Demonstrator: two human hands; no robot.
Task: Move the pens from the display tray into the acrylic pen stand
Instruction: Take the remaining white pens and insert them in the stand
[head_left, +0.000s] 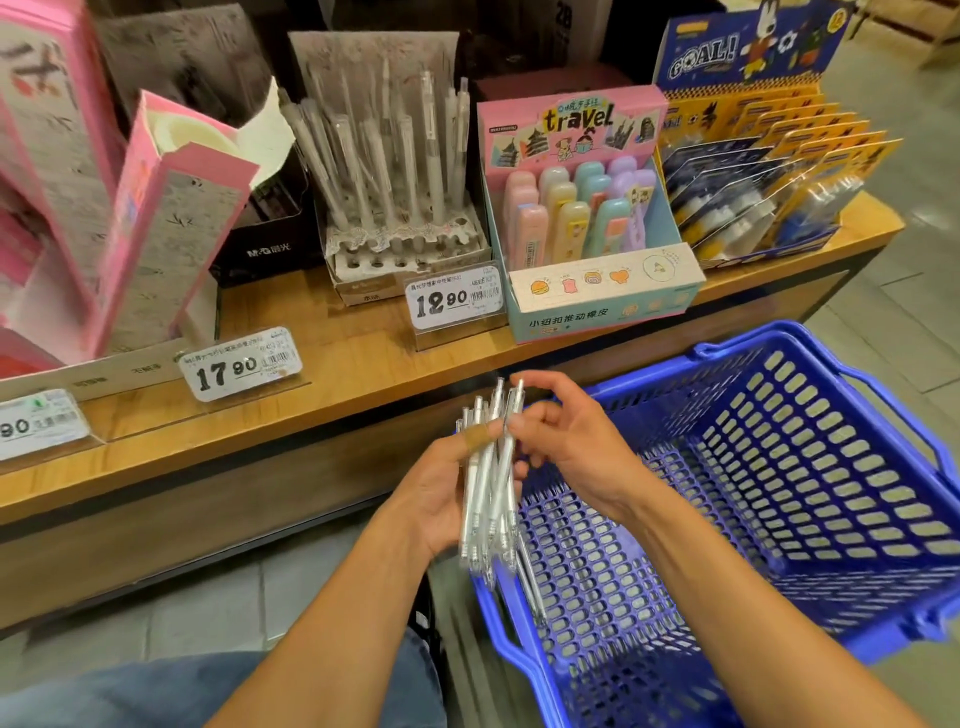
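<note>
Bundle of clear white pens (488, 483), fanned upright above the blue basket; more upright in the pen stand (402, 228).

My arms are bare from the elbows down, with no sleeves, watch or rings showing on either of my hands. A tan adhesive bandage (475, 438) is wrapped around one finger of my left hand (447, 499). At the bottom edge, my lap shows in blue denim jeans (156, 691).
</note>
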